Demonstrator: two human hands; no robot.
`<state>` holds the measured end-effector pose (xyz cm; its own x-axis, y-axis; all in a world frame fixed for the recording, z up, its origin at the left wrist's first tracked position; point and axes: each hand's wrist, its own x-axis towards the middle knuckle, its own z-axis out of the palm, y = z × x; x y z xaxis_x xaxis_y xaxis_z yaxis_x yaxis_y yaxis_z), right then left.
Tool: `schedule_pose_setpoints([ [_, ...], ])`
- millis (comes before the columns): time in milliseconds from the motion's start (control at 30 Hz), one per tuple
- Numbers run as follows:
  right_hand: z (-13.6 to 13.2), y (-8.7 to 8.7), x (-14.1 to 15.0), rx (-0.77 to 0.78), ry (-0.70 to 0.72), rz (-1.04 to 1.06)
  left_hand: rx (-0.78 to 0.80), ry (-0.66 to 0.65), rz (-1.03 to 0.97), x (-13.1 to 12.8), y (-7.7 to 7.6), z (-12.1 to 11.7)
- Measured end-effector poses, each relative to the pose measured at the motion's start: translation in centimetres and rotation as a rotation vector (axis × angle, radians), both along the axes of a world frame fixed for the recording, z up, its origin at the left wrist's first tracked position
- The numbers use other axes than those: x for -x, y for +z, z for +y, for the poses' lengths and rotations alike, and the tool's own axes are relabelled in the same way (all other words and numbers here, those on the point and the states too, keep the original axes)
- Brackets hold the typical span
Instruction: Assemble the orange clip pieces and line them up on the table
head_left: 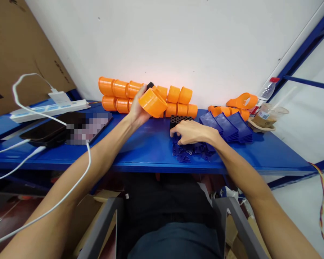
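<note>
My left hand (pixel 138 108) is closed around an orange plastic cylinder piece (pixel 152 103), held tilted just above the blue table (pixel 140 147). A small black part (pixel 150 85) shows at its top. My right hand (pixel 190 132) rests palm down, fingers curled, on a heap of small blue triangular frames (pixel 187 153); whether it grips one is hidden. A block of black tubes (pixel 179 119) stands just behind that hand. Stacked blue wedge pieces (pixel 228 126) lie to its right.
Rows of orange cylinders (pixel 118 95) line the wall. More orange parts (pixel 239 104), a water bottle (pixel 266 91) and an iced drink cup (pixel 267 116) sit at the right. A power strip (pixel 50 108), white cables (pixel 70 187) and dark devices (pixel 67 127) occupy the left.
</note>
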<state>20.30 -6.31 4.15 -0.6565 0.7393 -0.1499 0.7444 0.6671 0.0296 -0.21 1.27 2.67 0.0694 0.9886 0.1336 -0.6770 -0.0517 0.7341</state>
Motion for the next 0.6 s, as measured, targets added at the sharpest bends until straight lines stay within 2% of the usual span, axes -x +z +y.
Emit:
schedule_pose_setpoints([
  [167,0.0,-0.2,0.5,-0.009,-0.006,-0.011,0.002,-0.039,0.005,0.1,0.1,-0.1],
  [333,0.6,-0.1,0.2,-0.050,-0.024,0.153,0.001,-0.038,0.020,-0.2,0.3,-0.5],
  [433,1.4,0.3,-0.5,-0.057,-0.026,0.409,0.029,-0.052,-0.024,-0.3,0.7,-1.0],
  [600,3.4,0.9,-1.8,-0.151,-0.145,1.065,0.040,-0.112,-0.038,-0.2,0.8,-1.4],
])
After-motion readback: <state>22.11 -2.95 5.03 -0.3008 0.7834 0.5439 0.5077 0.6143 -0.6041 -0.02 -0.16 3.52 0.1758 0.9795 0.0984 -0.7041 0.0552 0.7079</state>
